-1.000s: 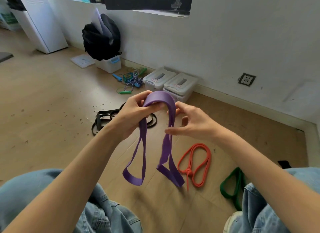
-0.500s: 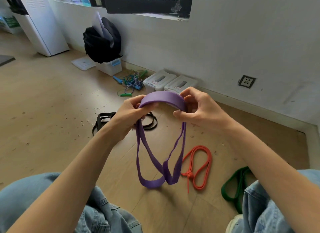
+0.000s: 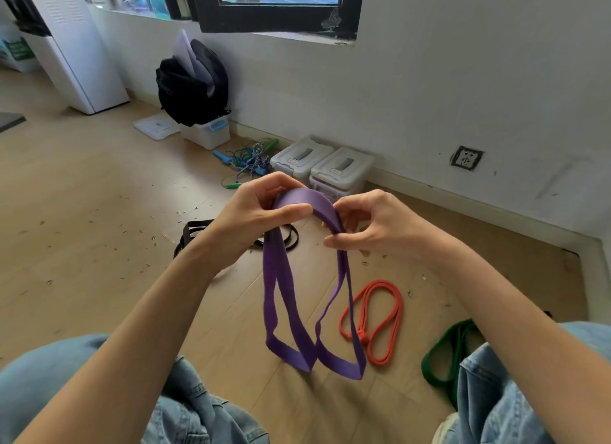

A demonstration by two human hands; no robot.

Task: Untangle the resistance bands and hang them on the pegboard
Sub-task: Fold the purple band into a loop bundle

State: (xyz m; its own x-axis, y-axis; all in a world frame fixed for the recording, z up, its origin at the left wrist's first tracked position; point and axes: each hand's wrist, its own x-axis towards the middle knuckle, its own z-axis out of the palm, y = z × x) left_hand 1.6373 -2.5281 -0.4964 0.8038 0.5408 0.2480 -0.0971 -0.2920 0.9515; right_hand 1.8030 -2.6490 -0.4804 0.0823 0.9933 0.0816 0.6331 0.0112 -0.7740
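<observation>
Holding the purple band (image 3: 299, 209) up with both hands, left hand (image 3: 251, 217) and right hand (image 3: 373, 227) each pinching its top, two loops dangling.

A plain indoor room, likely an office or activity space used for storage: a wood-look floor (image 3: 82, 212) littered with small debris, a scuffed white wall (image 3: 463, 80) with a socket (image 3: 466, 158), and a dark-framed window (image 3: 277, 7). Lidded plastic bins (image 3: 322, 166), a backpack (image 3: 191, 83), a white cabinet (image 3: 76, 47) and loose ropes (image 3: 251, 161) sit along the wall.
</observation>
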